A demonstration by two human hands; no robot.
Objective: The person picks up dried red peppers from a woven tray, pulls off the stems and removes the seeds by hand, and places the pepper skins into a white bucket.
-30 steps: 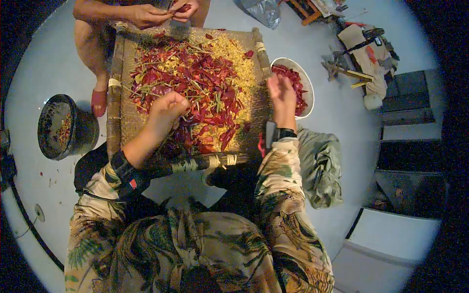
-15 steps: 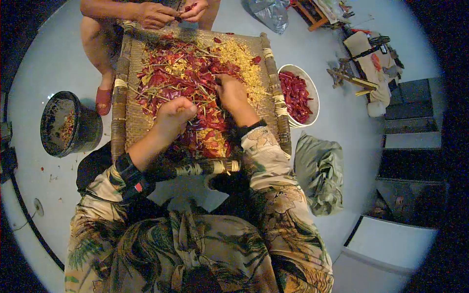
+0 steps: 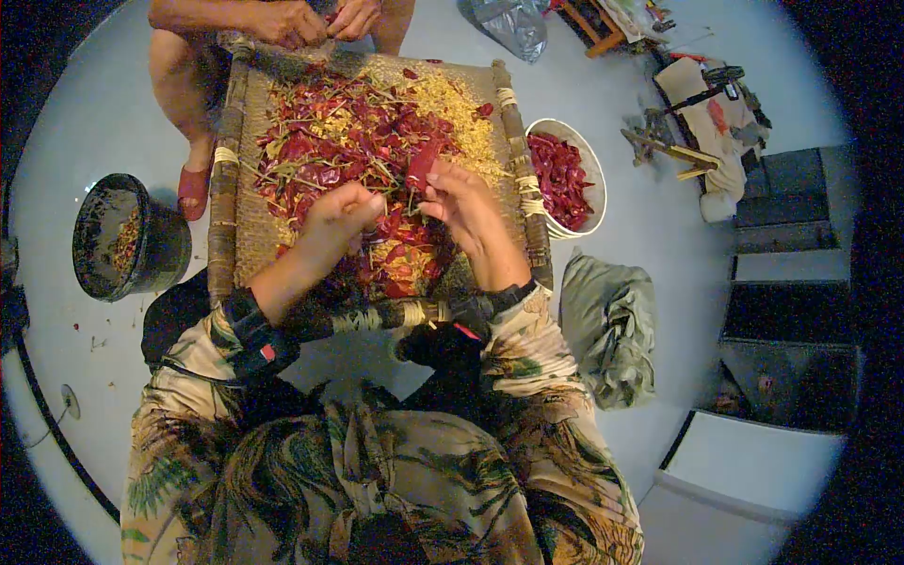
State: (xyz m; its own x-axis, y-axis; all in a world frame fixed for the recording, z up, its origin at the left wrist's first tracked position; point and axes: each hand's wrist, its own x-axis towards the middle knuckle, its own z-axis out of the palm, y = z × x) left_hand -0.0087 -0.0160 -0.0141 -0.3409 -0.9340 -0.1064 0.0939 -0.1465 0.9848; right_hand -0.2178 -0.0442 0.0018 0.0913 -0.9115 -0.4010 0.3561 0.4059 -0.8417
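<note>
Dried red chilies (image 3: 315, 146) with their stems lie heaped on a woven tray (image 3: 247, 202) framed with dark poles. Loose yellow seeds (image 3: 471, 118) are scattered among them, thickest at the far right. My right hand (image 3: 466, 207) pinches a flat red chili (image 3: 423, 167) between thumb and fingers, over the pile. Just left of it, my left hand (image 3: 337, 218) is closed with thumb against fingers above the chilies; whatever sits in that pinch is too small to make out.
Across the tray, another person's hands (image 3: 325, 21) work close together. A white bucket (image 3: 603, 193) of red chilies stands right of the tray, a dark bucket (image 3: 169, 245) with scraps on the left. A grey-green sack (image 3: 607, 330) lies on the floor at right.
My right hand has drawn back from the pile toward me, bringing up a red chili. My left hand stays nearly in place. The whole view has shifted slightly.
</note>
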